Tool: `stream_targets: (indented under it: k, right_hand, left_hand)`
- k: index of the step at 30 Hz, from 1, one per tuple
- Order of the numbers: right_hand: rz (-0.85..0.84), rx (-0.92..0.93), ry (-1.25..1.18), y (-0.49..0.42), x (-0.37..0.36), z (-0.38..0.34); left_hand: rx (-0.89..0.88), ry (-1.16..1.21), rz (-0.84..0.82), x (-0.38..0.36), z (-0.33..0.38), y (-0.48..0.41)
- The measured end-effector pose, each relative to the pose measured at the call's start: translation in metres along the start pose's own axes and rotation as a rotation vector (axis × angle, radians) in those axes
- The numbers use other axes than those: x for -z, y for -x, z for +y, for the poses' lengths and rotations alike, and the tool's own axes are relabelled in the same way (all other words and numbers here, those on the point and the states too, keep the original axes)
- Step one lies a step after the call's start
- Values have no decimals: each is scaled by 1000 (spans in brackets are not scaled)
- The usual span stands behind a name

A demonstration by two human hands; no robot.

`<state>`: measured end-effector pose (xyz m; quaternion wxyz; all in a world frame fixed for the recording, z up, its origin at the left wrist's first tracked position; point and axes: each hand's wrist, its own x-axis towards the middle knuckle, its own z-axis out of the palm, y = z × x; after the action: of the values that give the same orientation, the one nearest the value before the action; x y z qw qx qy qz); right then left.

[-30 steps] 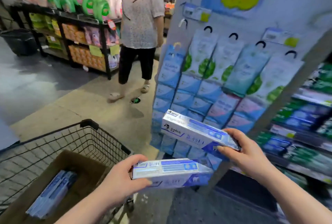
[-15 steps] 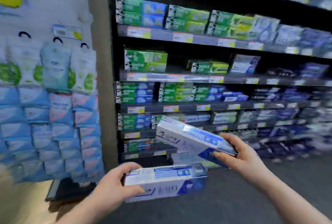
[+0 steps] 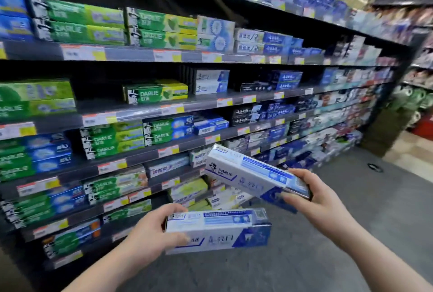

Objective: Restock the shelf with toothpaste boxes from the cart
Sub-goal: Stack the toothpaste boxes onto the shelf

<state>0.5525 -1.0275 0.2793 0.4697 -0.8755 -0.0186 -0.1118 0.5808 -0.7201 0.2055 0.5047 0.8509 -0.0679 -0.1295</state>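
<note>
Turned to the right since a moment ago, the person faces the shelf [image 3: 140, 109] crowded with green boxes [image 3: 154, 92] and blue boxes [image 3: 285, 78], holding two toothpaste boxes before it: left hand [image 3: 150, 233] fingers curled round the lower box [image 3: 225, 230], right hand [image 3: 314, 200] fingers round the tilted upper box [image 3: 248, 174].

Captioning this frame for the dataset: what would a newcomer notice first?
Two white-and-blue Darlie toothpaste boxes in the foreground: the left hand grips the lower box at bottom centre, the right hand holds the upper box, tilted, above and right of it. Behind, black shelves of green and blue toothpaste boxes fill the left and centre, with a dark gap left of a lone green Darlie box.
</note>
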Motion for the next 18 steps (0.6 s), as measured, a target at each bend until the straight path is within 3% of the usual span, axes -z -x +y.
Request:
stream_targets:
  k: [13,18]
  right_hand:
    - [135,-40,-42,-185,33,69]
    - [67,-5,-48,-259,37,82]
  left_hand:
    - [-81,27,-32,0,67,-225]
    - [-61,24,28,8,78,-281]
